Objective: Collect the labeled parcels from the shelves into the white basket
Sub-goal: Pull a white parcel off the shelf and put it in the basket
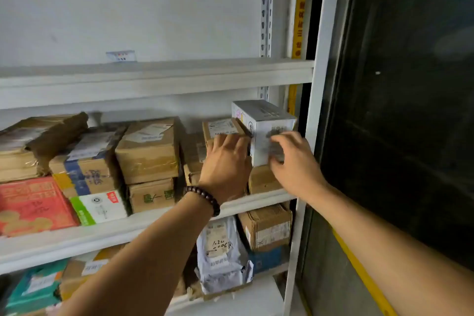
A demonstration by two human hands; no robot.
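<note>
White metal shelving [318,90] in front of me, middle shelf [77,241] bearing from my left a red box [33,205], a green-and-white box [100,206], a brown carton with green print [151,195], a plain brown carton [261,179] at the right end, more parcels stacked on these, lower shelf [230,300] holding an upright grey mailer bag [220,254] just beside a blue box [266,259].

Two hands [225,164], three shelves [154,79], one bracelet [204,199]

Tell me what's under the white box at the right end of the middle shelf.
A brown carton sits under the white box, on the shelf. The right hand covers part of where they meet; anything farther back is hidden.
</note>
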